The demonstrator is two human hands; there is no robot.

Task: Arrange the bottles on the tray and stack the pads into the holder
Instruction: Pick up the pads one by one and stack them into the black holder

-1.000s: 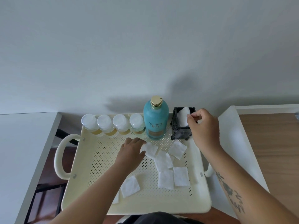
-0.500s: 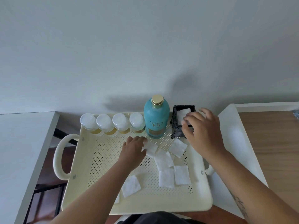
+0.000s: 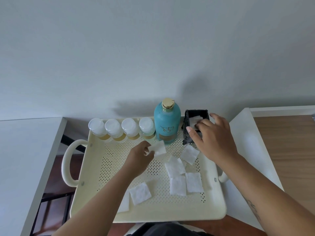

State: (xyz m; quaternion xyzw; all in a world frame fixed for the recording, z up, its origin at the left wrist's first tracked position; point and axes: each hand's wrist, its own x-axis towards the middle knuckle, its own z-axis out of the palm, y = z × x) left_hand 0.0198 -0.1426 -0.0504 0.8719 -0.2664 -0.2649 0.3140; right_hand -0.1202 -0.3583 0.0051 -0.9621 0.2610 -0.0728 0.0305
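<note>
**Pads loose on a perforated tray**

Against a pale wall, the cream tray (image 3: pixel 81 198) carries a teal bottle (image 3: pixel 167 123), its script unreadable, and four small bottles (image 3: pixel 121 129). Right hand (image 3: pixel 213 138), fingers spread, covers the black holder (image 3: pixel 187 128); left hand (image 3: pixel 139 159) pinches a pad (image 3: pixel 159 148). Others (image 3: pixel 177 178) lie scattered.

cream perforated tray (image 3: pixel 95 167); teal bottle (image 3: pixel 167 123), gold cap (image 3: pixel 167 103); black holder (image 3: pixel 188 132); white pads (image 3: pixel 175 167).

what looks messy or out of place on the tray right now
Loose pads lie scattered across the tray, some overlapping, one half hidden under the left arm. The bottles stand in a neat row; nothing looks spilled or damaged.
</note>
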